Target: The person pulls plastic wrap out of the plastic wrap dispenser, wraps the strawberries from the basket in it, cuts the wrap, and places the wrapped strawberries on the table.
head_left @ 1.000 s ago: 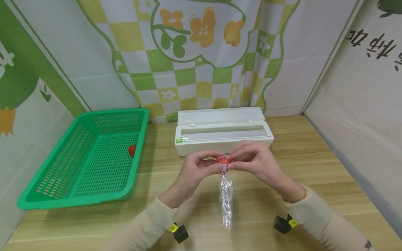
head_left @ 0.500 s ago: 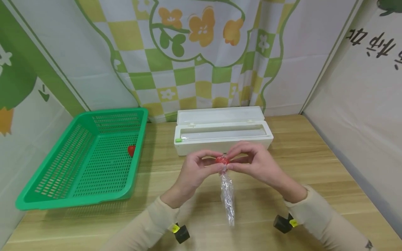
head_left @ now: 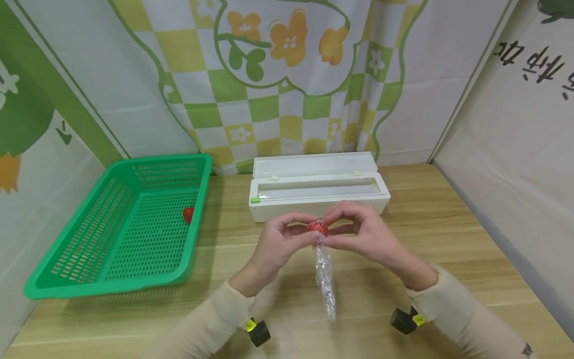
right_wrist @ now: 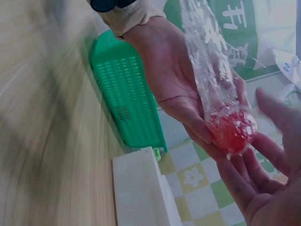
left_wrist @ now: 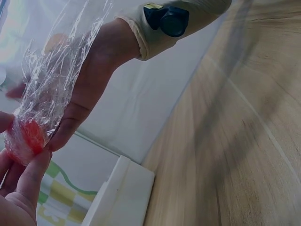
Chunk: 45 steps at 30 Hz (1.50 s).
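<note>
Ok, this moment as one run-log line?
left hand, right hand: both hold red item, wrapped in film, tail loose | box: lid open | basket: second red item inside

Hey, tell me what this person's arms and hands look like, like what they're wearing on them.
The left hand and right hand are ungloved. The left sleeve and right sleeve are long, plain cream, ending at the wrists. Under each cuff sits a small black device with a yellow tag. A small dark mark shows on the right sleeve.
</note>
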### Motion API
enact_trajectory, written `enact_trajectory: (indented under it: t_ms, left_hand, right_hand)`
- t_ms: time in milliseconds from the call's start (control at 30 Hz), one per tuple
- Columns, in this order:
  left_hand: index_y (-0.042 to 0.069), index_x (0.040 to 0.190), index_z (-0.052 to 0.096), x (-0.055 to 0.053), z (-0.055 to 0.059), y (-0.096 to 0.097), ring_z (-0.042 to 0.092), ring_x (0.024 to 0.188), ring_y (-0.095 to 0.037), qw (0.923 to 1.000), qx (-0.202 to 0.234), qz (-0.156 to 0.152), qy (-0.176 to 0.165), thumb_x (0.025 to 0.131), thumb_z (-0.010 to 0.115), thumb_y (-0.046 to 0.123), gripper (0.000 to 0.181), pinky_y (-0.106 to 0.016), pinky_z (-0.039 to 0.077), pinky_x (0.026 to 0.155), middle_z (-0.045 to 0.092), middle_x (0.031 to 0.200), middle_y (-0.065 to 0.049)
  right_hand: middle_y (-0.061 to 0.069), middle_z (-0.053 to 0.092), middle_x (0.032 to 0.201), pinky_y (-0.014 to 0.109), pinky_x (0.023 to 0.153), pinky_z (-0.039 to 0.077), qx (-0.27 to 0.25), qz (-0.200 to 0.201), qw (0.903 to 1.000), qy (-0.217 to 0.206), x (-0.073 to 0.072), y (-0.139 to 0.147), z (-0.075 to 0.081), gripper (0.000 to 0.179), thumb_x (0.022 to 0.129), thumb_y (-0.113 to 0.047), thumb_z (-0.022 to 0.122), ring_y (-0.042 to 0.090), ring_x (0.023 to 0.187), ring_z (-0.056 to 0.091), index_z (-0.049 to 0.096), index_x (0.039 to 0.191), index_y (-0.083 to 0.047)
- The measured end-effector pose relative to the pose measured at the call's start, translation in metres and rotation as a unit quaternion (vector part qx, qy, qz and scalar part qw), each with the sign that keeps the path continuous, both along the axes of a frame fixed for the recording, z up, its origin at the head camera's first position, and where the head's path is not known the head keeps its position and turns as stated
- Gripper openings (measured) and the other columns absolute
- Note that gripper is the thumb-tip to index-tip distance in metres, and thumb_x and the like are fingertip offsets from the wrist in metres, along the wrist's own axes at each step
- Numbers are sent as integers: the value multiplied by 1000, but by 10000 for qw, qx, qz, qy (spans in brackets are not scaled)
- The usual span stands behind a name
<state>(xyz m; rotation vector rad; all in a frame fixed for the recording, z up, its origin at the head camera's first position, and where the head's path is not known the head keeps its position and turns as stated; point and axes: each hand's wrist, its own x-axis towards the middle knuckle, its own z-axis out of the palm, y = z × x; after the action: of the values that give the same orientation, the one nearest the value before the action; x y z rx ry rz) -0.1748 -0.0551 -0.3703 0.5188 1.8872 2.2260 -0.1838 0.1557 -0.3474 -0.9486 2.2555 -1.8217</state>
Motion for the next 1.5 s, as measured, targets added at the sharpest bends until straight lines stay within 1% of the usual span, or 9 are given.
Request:
enact_trajectory:
  t_ms: [167, 333, 400, 567, 833, 933, 1167, 1333, 1500]
  left_hand:
    - [-7, 118, 64, 0, -1, 0, 72, 93, -14, 9997, 148, -164, 64, 86, 72, 2, 34, -36, 61, 86, 68, 110, -9]
    - [-11, 122, 61, 1, 0, -2, 73, 91, -14, 9977, 393, -549, 62, 88, 70, 2, 37, -37, 60, 88, 71, 108, -5]
    - [-11, 123, 60, 2, 1, -2, 73, 91, -13, 9968, 425, -677, 0, 89, 71, 5, 39, -37, 59, 90, 72, 107, -2]
    - [-10, 124, 59, 3, 2, -3, 74, 92, -12, 9958, 402, -795, -225, 90, 71, 9, 41, -37, 58, 94, 75, 103, 1]
    - [-10, 123, 58, 4, 0, -2, 74, 91, -11, 9953, 392, -788, -414, 90, 72, 13, 43, -37, 58, 94, 76, 99, 3]
    - [-9, 123, 59, 3, -1, -3, 74, 91, -12, 9948, 427, -829, -418, 90, 72, 14, 43, -37, 58, 94, 76, 101, 2]
    - [3, 120, 66, 2, 0, -7, 73, 96, -14, 9926, 312, -1093, -438, 87, 75, 15, 36, -37, 56, 96, 72, 115, -4]
    - [6, 116, 68, 1, -2, -8, 73, 94, -13, 9918, 295, -1173, -421, 87, 76, 17, 32, -36, 56, 95, 73, 111, -3]
    - [6, 116, 68, 0, -2, -9, 73, 93, -12, 9914, 316, -1175, -484, 87, 76, 16, 32, -35, 57, 94, 73, 109, -2]
  right_hand:
    - [13, 66, 104, 37, 81, 62, -96, -155, 9998, 28, -1, -1, -1, 18, 82, -2, 77, 15, 97, 66, 70, 99, -1]
    - [5, 67, 100, 39, 80, 62, -445, 179, 9986, -234, -2, 4, -1, 16, 82, 1, 76, 16, 95, 65, 71, 98, 2]
    - [3, 67, 100, 39, 80, 62, -571, 296, 9973, -361, -2, 5, -2, 16, 82, 2, 75, 16, 94, 65, 72, 98, -1]
    - [2, 68, 101, 36, 82, 62, -724, 406, 9953, -508, -3, 6, -4, 20, 82, 2, 75, 15, 94, 66, 75, 97, -10]
    - [4, 67, 105, 39, 80, 62, -402, 561, 9975, -123, -8, 12, -8, 20, 82, 4, 75, 15, 96, 65, 71, 102, 4]
    - [6, 67, 105, 39, 77, 62, -409, 576, 9975, -16, -9, 13, -8, 19, 83, 4, 74, 16, 96, 66, 72, 101, 2]
    - [4, 68, 103, 37, 76, 63, -405, 546, 9977, 46, -8, 13, -9, 15, 82, 4, 75, 14, 93, 67, 75, 96, -1]
    - [4, 69, 102, 39, 74, 63, -404, 654, 9969, 136, -8, 13, -9, 16, 81, 6, 75, 14, 92, 68, 74, 96, 1]
    - [11, 68, 103, 40, 74, 63, -251, 623, 9975, 197, -8, 13, -8, 17, 81, 5, 75, 15, 94, 68, 74, 97, -1]
